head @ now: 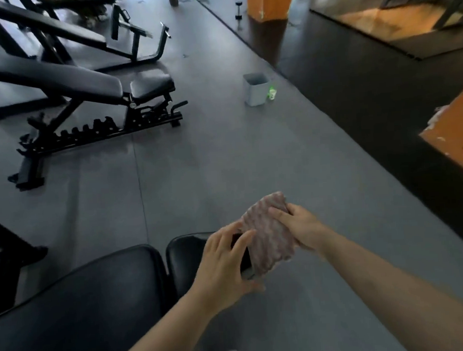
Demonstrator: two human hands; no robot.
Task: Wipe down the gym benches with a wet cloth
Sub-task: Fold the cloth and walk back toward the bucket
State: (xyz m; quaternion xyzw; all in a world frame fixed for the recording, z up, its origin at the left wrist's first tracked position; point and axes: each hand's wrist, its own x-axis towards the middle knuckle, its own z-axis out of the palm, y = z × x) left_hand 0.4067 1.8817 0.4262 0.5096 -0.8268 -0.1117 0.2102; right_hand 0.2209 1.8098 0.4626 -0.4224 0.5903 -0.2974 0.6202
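A folded pinkish textured cloth (268,235) is held up over the far end of the black bench (92,298) right below me. My right hand (300,229) grips the cloth's right edge, fingers curled round it. My left hand (224,264) is at the cloth's left edge with fingers spread, thumb under its lower corner; its fingertips touch the fabric. The bench's small seat pad (186,258) lies just beneath my left hand. A second black adjustable bench (86,83) stands on the floor at upper left, a third one (56,29) behind it.
A small grey bin (255,89) stands on the grey rubber floor ahead, with a small white-green bottle (272,94) next to it. Orange pillars (269,1) rise at top centre and at the right edge. A dumbbell (238,10) lies far back. A dark floor strip runs along the right.
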